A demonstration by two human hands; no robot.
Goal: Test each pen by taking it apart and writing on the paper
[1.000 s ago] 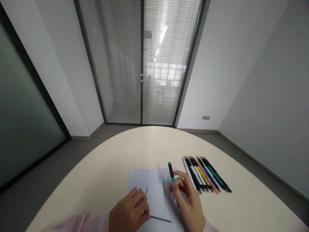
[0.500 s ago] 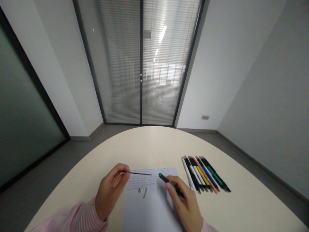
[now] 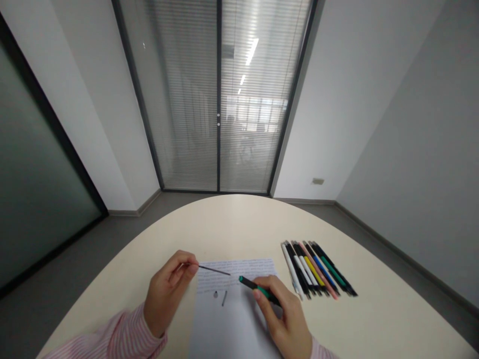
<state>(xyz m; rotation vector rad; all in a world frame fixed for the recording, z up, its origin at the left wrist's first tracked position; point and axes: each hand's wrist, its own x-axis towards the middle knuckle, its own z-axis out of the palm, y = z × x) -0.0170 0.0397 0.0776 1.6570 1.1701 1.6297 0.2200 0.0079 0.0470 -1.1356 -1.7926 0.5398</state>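
A: Condition of each grip?

B: Left hand (image 3: 170, 289): thumb and fingertips pinched together on a thin dark pen refill (image 3: 215, 270). Right hand (image 3: 286, 311): thumb and fingers wrapped about a black-and-green pen barrel (image 3: 247, 283), its green-tipped end exposed.

A: Anything obscured?

B: The refill's rear end is hidden in the left hand; the barrel's rear end cannot be made out within the right. The frame cuts off the near edge of the written sheet (image 3: 230, 329). On it, a stubby dark piece (image 3: 216, 294) and a short grey rod (image 3: 224, 298) are too small to identify.

A: Positions?

B: The refill extends from the left grip across the sheet, its free tip near the barrel's green end, not touching. The barrel slants out of the right grip toward it. A row of pens (image 3: 316, 269) lies on the counter (image 3: 232, 224), right of the sheet.
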